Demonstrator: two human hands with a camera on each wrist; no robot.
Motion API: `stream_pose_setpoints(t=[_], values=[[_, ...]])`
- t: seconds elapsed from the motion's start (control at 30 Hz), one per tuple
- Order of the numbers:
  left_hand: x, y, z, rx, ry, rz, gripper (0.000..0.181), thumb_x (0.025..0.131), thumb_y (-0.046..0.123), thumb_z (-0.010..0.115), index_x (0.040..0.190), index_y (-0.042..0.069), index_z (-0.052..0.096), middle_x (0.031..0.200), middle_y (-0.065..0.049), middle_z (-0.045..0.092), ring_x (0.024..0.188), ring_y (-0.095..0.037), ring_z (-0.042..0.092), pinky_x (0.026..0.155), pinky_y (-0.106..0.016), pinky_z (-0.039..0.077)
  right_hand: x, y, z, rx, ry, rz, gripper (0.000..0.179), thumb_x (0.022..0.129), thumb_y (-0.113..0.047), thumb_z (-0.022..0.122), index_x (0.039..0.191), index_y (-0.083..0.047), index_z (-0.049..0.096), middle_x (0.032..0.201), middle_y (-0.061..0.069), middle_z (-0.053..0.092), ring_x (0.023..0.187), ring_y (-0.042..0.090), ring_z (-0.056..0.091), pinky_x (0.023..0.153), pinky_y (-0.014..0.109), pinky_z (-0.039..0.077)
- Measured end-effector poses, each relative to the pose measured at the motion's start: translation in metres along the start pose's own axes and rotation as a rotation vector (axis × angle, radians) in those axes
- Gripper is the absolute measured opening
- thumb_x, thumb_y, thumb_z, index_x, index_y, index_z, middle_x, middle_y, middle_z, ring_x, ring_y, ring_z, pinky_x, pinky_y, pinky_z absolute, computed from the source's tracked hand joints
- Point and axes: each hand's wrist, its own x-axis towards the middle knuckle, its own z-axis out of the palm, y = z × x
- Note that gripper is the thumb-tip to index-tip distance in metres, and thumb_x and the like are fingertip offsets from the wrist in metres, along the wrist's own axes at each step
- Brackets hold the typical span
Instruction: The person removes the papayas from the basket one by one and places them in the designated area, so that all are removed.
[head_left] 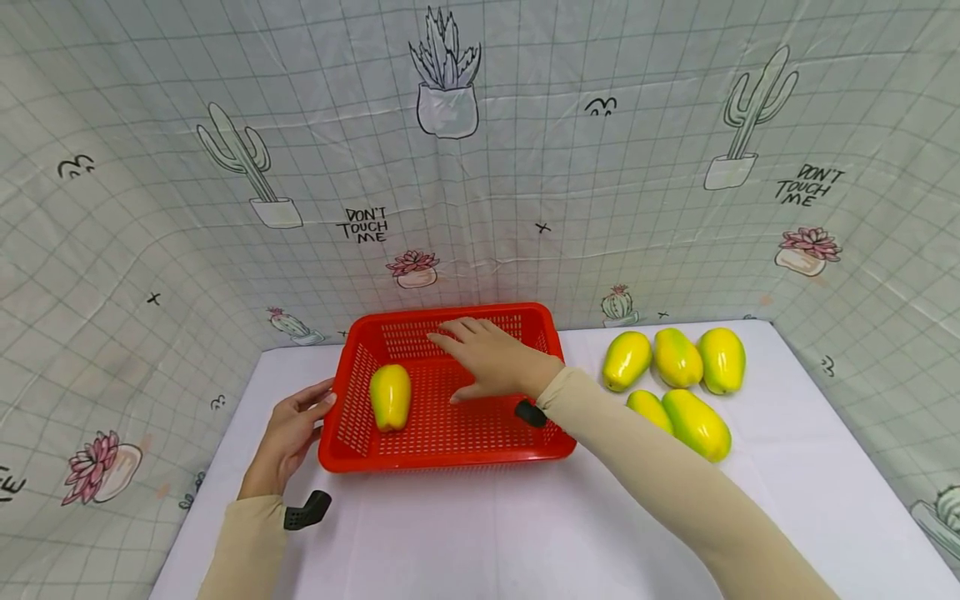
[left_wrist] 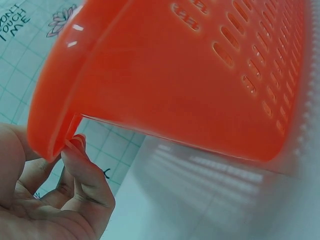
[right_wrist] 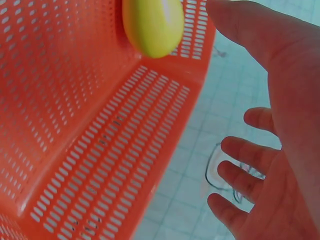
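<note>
A red plastic basket point(head_left: 442, 460) with slotted walls stands on the white table. One glossy yellow-green fruit point(head_left: 391, 397), shaped like a mango or small papaya, lies inside toward the left. My left hand point(head_left: 288, 429) grips the basket's left rim, and in the left wrist view its fingers curl under that rim point(left_wrist: 50, 120). Over the basket's right half hovers my right hand point(head_left: 498, 360), fingers spread and holding nothing. In the right wrist view, the same fruit point(right_wrist: 154, 27) shows inside the basket, apart from my right hand point(right_wrist: 280, 150).
Several more yellow-green fruits point(head_left: 678, 358) lie grouped on the table right of the basket, beyond my right forearm. A grid-patterned cloth point(head_left: 495, 192) with cactus drawings rises behind the table and along both sides. Black wrist-camera pieces point(head_left: 307, 510) stick out at my wrists.
</note>
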Motion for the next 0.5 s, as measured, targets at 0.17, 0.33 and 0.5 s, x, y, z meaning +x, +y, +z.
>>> stream_pose_setpoints(t=[0.17,0.33,0.5], values=[[0.000,-0.001,0.001,-0.002,0.010,-0.004,0.058,0.112,0.023,0.053,0.165,0.007,0.035,0.165,-0.021,0.036,0.130,-0.027,0.050,0.082,-0.015,0.054,0.014,-0.007,0.008,0.008,-0.038,0.009,0.097,0.092,-0.053,0.079,0.166,-0.011,0.033,0.167,0.014,0.036,0.155,0.034,0.032,0.128,0.051,0.026],[0.001,-0.002,0.000,-0.002,0.009,-0.002,0.058,0.112,0.023,0.053,0.165,0.008,0.035,0.165,-0.021,0.036,0.130,-0.027,0.050,0.082,-0.015,0.054,0.027,-0.014,0.012,-0.010,-0.063,0.015,0.097,0.093,-0.055,0.078,0.166,-0.013,0.032,0.168,0.013,0.036,0.155,0.033,0.032,0.127,0.050,0.027],[0.001,-0.001,0.000,0.001,0.004,0.003,0.058,0.112,0.023,0.053,0.165,0.007,0.035,0.164,-0.021,0.036,0.128,-0.026,0.051,0.082,-0.015,0.054,0.039,-0.022,0.019,-0.048,-0.088,0.024,0.097,0.092,-0.059,0.076,0.166,-0.014,0.033,0.167,0.011,0.037,0.154,0.030,0.033,0.126,0.048,0.030]])
